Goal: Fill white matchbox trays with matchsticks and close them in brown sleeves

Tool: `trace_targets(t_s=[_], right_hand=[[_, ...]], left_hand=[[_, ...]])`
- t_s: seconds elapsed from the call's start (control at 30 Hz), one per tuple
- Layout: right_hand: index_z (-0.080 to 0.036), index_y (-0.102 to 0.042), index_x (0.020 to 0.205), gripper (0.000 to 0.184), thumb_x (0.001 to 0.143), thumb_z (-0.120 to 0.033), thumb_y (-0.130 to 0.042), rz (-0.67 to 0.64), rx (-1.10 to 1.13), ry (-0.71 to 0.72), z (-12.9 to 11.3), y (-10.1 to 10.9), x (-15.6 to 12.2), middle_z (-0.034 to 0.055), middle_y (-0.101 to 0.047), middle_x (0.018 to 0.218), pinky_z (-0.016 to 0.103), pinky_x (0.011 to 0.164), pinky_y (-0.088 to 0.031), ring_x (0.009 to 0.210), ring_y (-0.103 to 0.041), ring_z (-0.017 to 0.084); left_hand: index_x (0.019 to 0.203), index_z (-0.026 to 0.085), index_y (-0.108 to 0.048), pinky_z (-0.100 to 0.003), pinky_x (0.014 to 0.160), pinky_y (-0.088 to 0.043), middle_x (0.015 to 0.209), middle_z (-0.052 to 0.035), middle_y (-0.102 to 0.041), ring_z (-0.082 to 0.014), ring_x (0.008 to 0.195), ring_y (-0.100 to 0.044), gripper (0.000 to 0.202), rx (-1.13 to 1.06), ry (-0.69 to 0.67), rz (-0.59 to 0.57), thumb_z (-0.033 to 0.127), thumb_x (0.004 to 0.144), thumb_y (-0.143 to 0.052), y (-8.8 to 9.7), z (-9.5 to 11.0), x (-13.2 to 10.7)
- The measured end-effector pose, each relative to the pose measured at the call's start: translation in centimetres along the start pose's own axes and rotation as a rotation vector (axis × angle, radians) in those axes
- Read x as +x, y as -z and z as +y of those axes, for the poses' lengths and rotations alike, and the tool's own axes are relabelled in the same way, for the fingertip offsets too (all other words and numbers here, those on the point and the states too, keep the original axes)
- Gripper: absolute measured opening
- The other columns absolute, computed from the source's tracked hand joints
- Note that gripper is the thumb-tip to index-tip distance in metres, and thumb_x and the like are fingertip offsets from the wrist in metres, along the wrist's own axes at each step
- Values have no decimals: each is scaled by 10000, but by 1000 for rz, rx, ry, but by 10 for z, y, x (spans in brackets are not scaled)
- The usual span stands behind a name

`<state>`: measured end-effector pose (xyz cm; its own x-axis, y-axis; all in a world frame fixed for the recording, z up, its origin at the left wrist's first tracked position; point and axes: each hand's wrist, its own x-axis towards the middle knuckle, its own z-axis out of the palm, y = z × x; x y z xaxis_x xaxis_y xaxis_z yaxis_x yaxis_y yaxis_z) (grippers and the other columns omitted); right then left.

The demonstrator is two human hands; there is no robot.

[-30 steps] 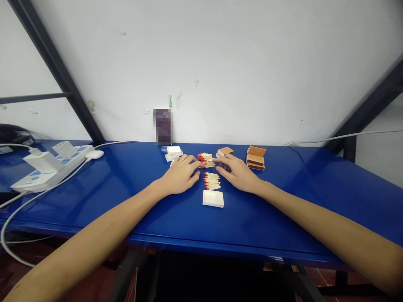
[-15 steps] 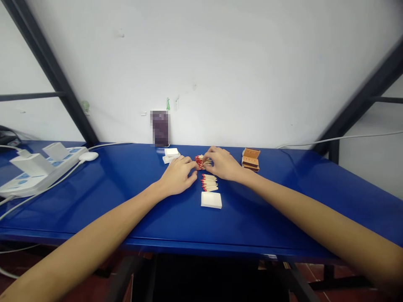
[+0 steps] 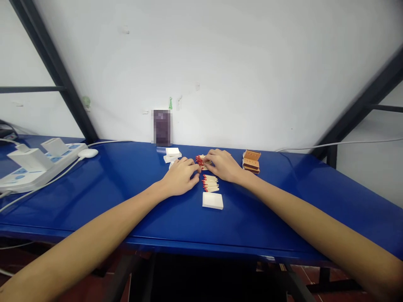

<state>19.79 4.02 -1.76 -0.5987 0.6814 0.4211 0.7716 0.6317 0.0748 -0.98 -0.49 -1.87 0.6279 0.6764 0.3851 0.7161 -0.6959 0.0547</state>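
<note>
A pile of red-tipped matches (image 3: 200, 160) lies between my two hands. My left hand (image 3: 181, 176) rests on the table left of it, fingers bent with the tips at the match heads and the thumb apart; nothing shows in its grasp. From the right, my right hand (image 3: 223, 164) has thumb and forefinger closed at the stick ends of the pile, partly covering them. Nearer to me is a row of several matches (image 3: 210, 183), heads to the left. Just below that row lies a small white matchbox tray (image 3: 213, 200), flat on the table.
Small white boxes (image 3: 172, 153) sit behind my left hand. Brown matchbox pieces (image 3: 251, 162) stand at the right. A pixelated dark phone-like slab (image 3: 163, 128) leans on the wall. At the left, a power strip (image 3: 67, 161) with plugs and cables lies on the blue table (image 3: 267, 226).
Both hands stay at the match pile with only slight finger shifts. The whole view has shifted and tilted a little; the boxes and the row of matches keep their places on the table.
</note>
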Motion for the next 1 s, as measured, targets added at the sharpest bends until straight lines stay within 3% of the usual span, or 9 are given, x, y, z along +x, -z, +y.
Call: trace_targets(t_s=[0.2,0.57,1.0], right_hand=[[-175,-647,970,208,988,-250,-454,29,-1,32,1,-1,-1,85,-659,983,326,751,-355,901,-572,222],[-188,-615,927,164,959,-223,-458,52,202,123,1,11,-21,67,-630,883,343,779,-396,825,-548,208],[-189,-595,926,147,967,-236,-462,175,303,32,-2,-5,-30,71,-631,885,348,805,-429,866,-569,219]], left_hand=[[1040,177,-662,-426,892,-432,1001,-84,-626,-242,936,-536,253,-1,10,-10,270,932,-453,0,1,0],[1080,181,-648,-442,869,-439,1017,-97,-633,-263,960,-542,265,-2,23,-27,278,932,-450,1,3,-1],[1193,184,-608,-433,903,-417,1039,-93,-591,-258,1003,-514,314,-14,11,-82,299,952,-443,0,0,-1]])
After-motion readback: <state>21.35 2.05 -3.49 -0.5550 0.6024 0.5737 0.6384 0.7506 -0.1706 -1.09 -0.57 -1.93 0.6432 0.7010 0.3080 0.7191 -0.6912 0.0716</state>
